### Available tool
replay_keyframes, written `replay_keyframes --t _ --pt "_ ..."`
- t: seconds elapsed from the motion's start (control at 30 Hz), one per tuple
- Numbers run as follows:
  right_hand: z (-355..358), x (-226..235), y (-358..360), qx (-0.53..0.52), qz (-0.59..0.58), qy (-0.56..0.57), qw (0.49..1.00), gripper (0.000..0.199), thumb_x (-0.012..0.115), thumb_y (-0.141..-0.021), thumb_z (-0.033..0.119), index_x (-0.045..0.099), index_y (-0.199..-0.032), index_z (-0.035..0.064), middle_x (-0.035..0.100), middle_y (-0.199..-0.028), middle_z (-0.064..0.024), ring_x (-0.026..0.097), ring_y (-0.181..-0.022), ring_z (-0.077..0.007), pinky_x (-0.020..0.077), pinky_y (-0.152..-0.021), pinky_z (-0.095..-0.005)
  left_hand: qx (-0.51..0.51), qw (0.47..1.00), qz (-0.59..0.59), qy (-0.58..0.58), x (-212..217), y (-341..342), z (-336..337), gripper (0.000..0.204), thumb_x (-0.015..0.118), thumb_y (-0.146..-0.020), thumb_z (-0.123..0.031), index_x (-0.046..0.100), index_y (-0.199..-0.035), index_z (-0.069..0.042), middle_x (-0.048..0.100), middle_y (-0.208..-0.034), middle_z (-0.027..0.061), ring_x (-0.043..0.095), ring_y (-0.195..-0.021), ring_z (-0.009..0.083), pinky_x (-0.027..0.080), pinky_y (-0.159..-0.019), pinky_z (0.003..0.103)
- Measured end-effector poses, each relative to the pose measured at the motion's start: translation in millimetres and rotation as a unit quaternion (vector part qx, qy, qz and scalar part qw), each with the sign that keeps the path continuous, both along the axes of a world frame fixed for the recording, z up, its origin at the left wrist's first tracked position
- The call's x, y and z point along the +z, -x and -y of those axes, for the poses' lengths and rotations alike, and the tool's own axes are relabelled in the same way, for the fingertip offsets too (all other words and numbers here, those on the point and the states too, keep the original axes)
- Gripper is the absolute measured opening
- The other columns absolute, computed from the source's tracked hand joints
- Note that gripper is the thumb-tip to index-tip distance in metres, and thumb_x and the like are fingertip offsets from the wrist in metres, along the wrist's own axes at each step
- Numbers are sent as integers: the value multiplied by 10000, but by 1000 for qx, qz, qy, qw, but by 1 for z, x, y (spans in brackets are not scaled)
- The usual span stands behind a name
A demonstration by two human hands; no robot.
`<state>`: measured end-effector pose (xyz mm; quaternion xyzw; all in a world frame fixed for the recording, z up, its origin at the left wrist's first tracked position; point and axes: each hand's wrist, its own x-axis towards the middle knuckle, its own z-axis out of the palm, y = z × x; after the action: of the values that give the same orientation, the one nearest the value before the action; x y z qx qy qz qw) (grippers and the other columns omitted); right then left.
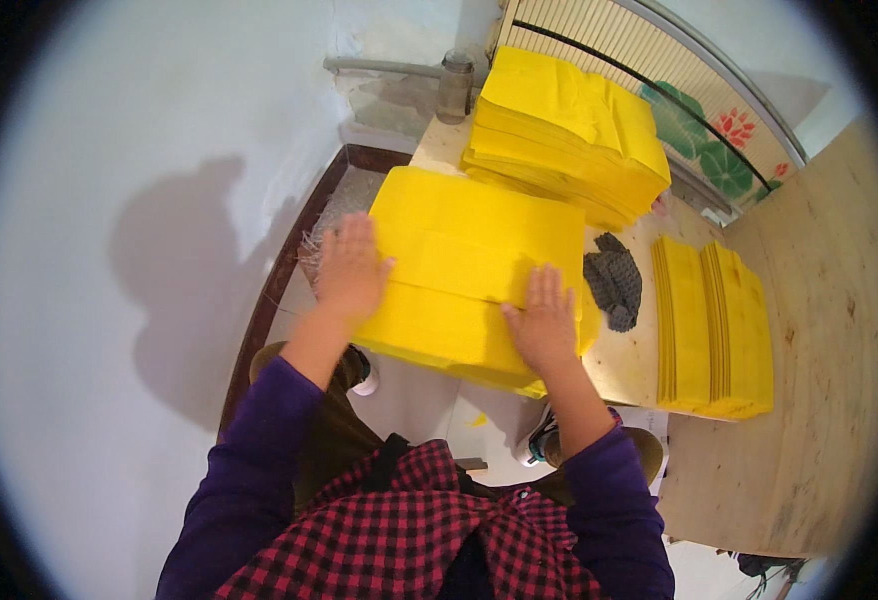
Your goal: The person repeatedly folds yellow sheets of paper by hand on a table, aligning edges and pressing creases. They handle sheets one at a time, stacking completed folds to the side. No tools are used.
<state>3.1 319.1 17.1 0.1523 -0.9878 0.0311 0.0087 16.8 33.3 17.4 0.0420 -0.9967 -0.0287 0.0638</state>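
A stack of yellow fabric sheets (pixel 464 235) lies in front of me at the table's near side, with a fold or edge running across its top. My left hand (pixel 352 268) rests at the stack's left edge, fingers stretched out and pointing away from me. Flat on the right front part of the same stack is my right hand (pixel 543 322), its fingers extended and slightly apart. Neither hand grips anything. How many sheets lie under the top one cannot be seen.
Behind stands a taller yellow pile (pixel 569 120), beside a clear bottle (pixel 454 88). A dark grey crumpled cloth (pixel 614 283) lies to the right on the wooden tabletop (pixel 634 365). Further right are folded yellow bundles (pixel 714 325) and a wooden panel (pixel 809 400). A white wall (pixel 79 300) borders the left.
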Motion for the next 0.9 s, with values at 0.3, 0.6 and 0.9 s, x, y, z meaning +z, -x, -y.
replay_keyframes --t 0.3,0.6,0.9 --pt "4 -2 -36 43 52 24 997 825 449 -918 557 223 -1486 3 201 -1566 -144 159 -1458 -254 123 -1182 -398 -138 983 46 -112 -15 -21 -57 644 417 -962 -452 334 -1457 -48 283 -1543 116 220 -1443 229 126 -1175 423" --pt "-41 18 -46 -61 26 58 996 721 469 -957 442 259 -1462 -29 236 -1548 -173 235 -1432 -288 177 -1169 -410 40 996 9 -77 -4 -38 20 616 475 -958 -336 315 -1439 16 295 -1514 171 251 -1423 251 193 -1160 399" --pt "-56 17 -45 -248 248 831 432 549 432 -1017 222 239 -1395 -127 401 -1369 -289 458 -1257 -387 413 -1060 -412 170 436 -43 -883 1 -47 16 310 530 -918 -100 458 -1191 29 505 -1239 208 520 -1166 334 468 -983 398"
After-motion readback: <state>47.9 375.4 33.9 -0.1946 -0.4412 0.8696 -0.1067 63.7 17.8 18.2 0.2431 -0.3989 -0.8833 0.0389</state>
